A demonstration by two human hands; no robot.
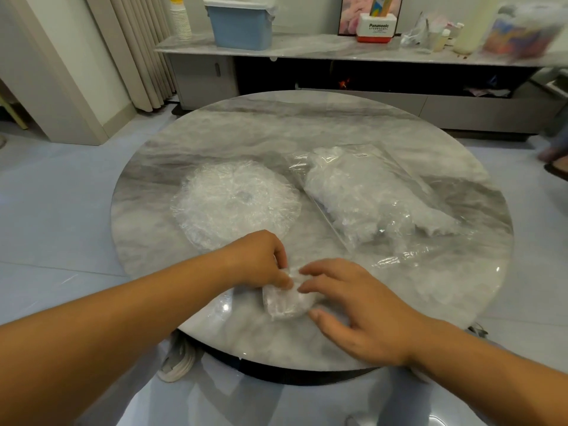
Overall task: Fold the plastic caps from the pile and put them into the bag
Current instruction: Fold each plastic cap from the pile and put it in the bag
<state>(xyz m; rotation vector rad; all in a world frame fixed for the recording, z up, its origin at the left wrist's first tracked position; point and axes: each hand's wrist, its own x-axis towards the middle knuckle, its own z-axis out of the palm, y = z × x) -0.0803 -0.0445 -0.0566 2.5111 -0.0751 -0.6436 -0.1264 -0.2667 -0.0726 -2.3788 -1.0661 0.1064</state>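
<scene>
A folded clear plastic cap (pixel 285 302) lies near the front edge of the round marble table (pixel 276 124). My left hand (pixel 258 262) pinches its top edge with curled fingers. My right hand (pixel 359 305) rests on the cap's right side, fingers spread and thumb at its lower corner. A flat pile of clear plastic caps (pixel 235 199) sits left of centre, just beyond my left hand. A clear plastic bag (pixel 375 195) stuffed with folded caps lies to the right, its mouth toward the table's near right edge.
A low marble sideboard (pixel 307 49) stands behind the table with a blue lidded box (pixel 241 23), a stack of paper cups (pixel 181 21) and bottles. A white cable coil (pixel 178 364) lies on the floor beneath the table's front edge.
</scene>
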